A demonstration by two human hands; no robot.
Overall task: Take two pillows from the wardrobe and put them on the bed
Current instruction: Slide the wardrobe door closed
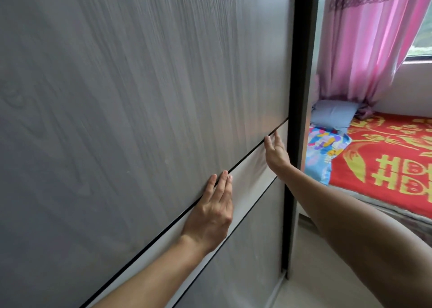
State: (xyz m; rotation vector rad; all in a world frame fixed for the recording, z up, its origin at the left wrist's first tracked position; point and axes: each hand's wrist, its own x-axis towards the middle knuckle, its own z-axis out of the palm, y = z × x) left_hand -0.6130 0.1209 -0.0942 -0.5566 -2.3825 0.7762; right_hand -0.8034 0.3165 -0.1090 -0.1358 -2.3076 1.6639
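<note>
A grey wood-grain sliding wardrobe door [140, 85] fills most of the view and covers the wardrobe's inside. My left hand [212, 212] lies flat on the door's pale middle band, fingers spread and fingertips at the thin black groove. My right hand [277, 153] presses flat on the same band farther right, close to the door's black vertical frame [301, 74]. Neither hand holds anything. The bed [383, 158] with a red and gold cover lies to the right. A pale blue pillow [334, 116] rests at its head.
A colourful blue patterned cloth or pillow [323, 153] lies on the bed's near side. Pink curtains [364, 38] hang by a window at the back right. Pale floor [332, 284] runs between the wardrobe and the bed.
</note>
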